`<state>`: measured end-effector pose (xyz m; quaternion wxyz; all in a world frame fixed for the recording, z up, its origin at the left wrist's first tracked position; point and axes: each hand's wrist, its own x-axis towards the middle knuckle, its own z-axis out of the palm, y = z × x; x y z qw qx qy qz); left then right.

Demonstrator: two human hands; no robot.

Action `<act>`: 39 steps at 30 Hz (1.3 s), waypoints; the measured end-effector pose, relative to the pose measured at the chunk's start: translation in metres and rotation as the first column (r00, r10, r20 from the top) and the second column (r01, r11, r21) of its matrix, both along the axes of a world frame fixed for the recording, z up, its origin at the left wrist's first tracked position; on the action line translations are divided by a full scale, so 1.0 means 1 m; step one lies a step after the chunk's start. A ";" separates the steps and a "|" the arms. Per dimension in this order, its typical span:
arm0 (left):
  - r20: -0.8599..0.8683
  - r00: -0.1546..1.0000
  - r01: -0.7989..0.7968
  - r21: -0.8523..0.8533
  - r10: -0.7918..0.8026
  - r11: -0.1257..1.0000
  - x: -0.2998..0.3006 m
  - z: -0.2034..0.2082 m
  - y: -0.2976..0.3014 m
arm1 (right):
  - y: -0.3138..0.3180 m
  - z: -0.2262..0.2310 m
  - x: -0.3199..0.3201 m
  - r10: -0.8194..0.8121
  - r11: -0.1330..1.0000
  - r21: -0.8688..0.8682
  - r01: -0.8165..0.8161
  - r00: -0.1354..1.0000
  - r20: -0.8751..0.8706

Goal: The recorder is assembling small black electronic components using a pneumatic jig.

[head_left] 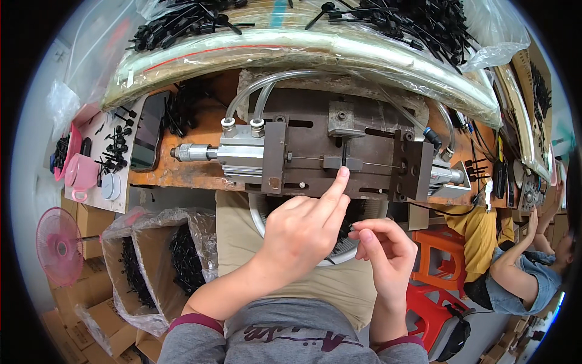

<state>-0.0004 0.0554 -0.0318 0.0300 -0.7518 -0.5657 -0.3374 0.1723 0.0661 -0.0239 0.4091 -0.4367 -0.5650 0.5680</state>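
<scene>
My left hand point(303, 233) reaches over the front of a dark metal fixture point(309, 133), index finger stretched forward. Its fingertip touches the near end of a thin black plastic piece point(345, 151), which stands in a small grey block point(333, 162) at the fixture's middle. The left thumb is hidden beneath the hand. Lower and to the right, my right hand point(388, 249) is raised above my lap with fingers curled together. A tiny dark bit shows at its fingertips, too small to name. Pneumatic cylinders point(242, 151) flank the fixture, with clear air hoses point(267, 79) attached.
Black plastic parts point(412, 24) are heaped on the plastic-wrapped ledge behind. Lined boxes of black parts point(182, 261) and a pink fan point(59, 246) stand at left. At right are orange and red stools point(439, 249) and another person point(521, 273).
</scene>
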 end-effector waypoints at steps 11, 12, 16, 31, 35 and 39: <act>-0.084 0.996 -0.027 -0.076 0.021 0.997 0.001 0.016 0.007 | 0.016 0.032 -0.001 0.006 0.967 0.249 -0.049 0.985 0.173; -0.089 0.996 -0.028 -0.077 0.022 0.997 0.001 0.016 0.006 | 0.022 0.040 -0.003 -0.014 0.957 0.287 -0.045 0.980 0.201; -0.097 0.995 -0.012 -0.064 0.006 0.998 0.001 0.017 0.006 | 0.066 0.065 -0.019 -0.194 0.774 0.633 0.017 0.958 0.211; 0.183 0.956 0.266 -0.204 -0.230 0.942 -0.013 0.019 -0.028 | 0.277 0.141 -0.090 -0.280 0.664 0.472 -0.580 0.393 0.876; 0.294 0.885 0.437 -0.263 -0.360 0.860 -0.006 0.003 -0.055 | 0.283 0.141 -0.105 -0.234 0.621 0.480 -0.620 0.438 0.868; 0.348 0.853 0.491 -0.285 -0.389 0.823 -0.011 -0.007 -0.061 | 0.270 0.147 -0.116 -0.124 0.598 0.426 -0.679 0.447 0.886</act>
